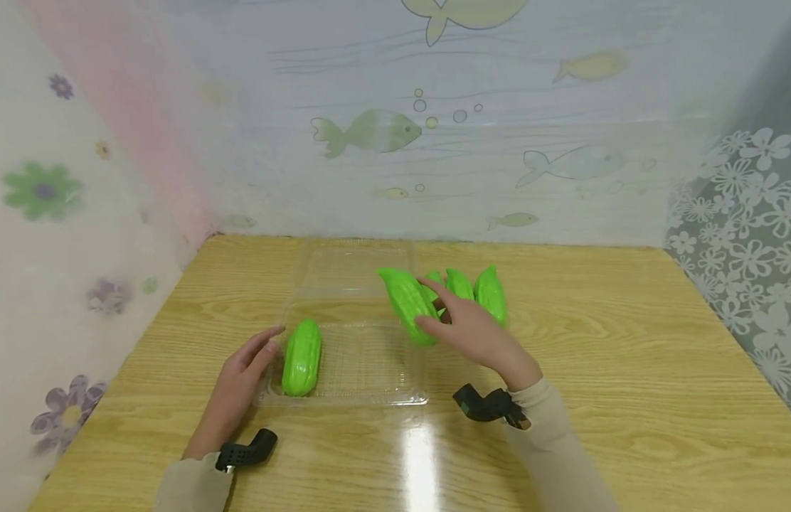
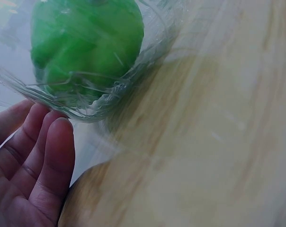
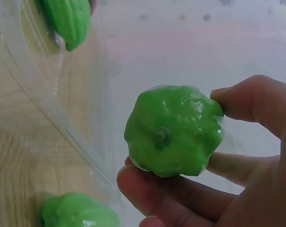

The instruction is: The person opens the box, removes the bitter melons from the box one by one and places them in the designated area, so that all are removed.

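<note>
My right hand (image 1: 481, 334) holds a bright green, ridged toy bitter melon (image 1: 405, 302) above the right side of a clear plastic box (image 1: 363, 366). In the right wrist view, thumb and fingers pinch its sides, and the round stem end (image 3: 160, 136) faces the camera. Another bitter melon (image 1: 302, 359) lies lengthwise inside the box, at its left end. Against the box's left side rests my left hand (image 1: 238, 380), its fingers fairly straight. Up close in the left wrist view, those fingertips (image 2: 60, 127) are right at the box's clear wall, with the green melon (image 2: 88, 45) behind it.
The box's hinged lid (image 1: 353, 270) lies folded back toward the wall. Right of the box, several more bitter melons (image 1: 491, 295) lie on the wooden table (image 1: 600, 355), partly behind my right hand. A patterned wall (image 1: 370, 178) rises at the table's far edge.
</note>
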{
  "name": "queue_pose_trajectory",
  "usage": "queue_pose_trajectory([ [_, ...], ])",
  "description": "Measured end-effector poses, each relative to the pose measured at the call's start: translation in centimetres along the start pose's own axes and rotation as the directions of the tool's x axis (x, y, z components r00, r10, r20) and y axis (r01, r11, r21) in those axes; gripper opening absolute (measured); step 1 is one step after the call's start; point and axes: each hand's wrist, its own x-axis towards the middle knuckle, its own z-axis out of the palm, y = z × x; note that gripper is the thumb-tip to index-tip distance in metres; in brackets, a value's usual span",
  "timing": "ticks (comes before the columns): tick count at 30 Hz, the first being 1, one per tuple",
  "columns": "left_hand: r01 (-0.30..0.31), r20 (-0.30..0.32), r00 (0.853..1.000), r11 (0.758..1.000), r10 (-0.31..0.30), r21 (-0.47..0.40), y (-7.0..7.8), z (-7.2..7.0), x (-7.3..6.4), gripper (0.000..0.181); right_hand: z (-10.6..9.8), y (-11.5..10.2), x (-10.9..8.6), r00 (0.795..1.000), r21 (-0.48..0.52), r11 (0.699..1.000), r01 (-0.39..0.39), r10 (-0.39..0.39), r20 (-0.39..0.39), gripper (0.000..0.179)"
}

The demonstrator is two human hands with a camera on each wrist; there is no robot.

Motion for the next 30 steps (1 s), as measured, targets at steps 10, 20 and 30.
queue_pose_trajectory([
  [10, 0.005, 0.005, 1.0, 1.0, -0.005, 0.004, 0.1, 0.1, -0.1, 0.043, -1.5, 1.4, -0.4, 0.998, 0.042, 0.997, -0.058, 0.059, -0.022, 0.064],
  [20, 0.005, 0.002, 1.0, 1.0, -0.005, 0.003, 0.3, 0.0, -0.4, 0.042, -3.6, 2.9, -1.0, 0.993, 0.03, 0.994, -0.102, 0.103, -0.057, 0.067],
  [30, 0.005, 0.014, 1.0, 1.0, -0.004, -0.024, 0.5, 0.0, -0.7, 0.04, -4.7, 5.3, -1.4, 0.986, 0.076, 0.989, -0.13, 0.137, -0.093, 0.067],
])
